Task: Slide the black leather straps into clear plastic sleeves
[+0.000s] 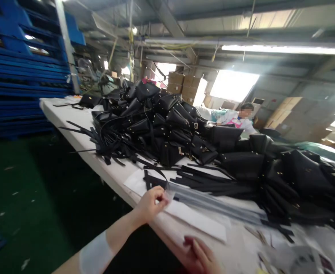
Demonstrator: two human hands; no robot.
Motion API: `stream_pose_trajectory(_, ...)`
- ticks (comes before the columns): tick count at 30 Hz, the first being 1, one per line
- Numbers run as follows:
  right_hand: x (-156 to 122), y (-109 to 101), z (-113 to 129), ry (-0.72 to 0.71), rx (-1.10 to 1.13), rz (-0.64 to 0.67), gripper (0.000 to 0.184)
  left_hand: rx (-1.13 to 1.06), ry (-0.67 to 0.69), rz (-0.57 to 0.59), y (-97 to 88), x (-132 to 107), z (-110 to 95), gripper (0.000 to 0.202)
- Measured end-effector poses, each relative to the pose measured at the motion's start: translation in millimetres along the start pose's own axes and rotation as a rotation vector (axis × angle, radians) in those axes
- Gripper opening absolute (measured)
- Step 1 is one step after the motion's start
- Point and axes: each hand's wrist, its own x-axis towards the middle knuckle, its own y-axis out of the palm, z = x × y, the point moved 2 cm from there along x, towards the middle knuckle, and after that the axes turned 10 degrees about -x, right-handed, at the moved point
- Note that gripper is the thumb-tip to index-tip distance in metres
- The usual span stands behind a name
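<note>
My left hand [153, 203] is closed at the near table edge, its fingers pinching the end of a long clear plastic sleeve [213, 201]. The sleeve stretches away to the right over the tabletop, with dark strips showing through or beneath it. Lower down, close to the table edge, my right hand [200, 253] is smeared by motion, and I cannot make out whether it holds anything. Between the hands lies a flat white strip [197, 220], perhaps paper. Black straps [204, 180] lie side by side just beyond the sleeve.
Black bags [156, 118] with gold hardware are heaped along the white-covered table [78, 142]. More bags [298, 175] crowd the right side. Blurred tools [258, 236] lie at the lower right. A person [238, 118] is across the table. Blue pallets [21, 83] are stacked at left.
</note>
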Motion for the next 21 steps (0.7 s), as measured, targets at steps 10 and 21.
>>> stream_pose_trajectory(10, 21, 46, 5, 0.095, 0.802, 0.187, 0.038, -0.381, -0.188, 0.434, 63.1, -134, -37, 0.028)
stream_pose_trajectory(21, 42, 23, -20, 0.059, 0.529, -0.011, 0.056, -0.26, -0.252, 0.56, 26.3, -155, 5, 0.033)
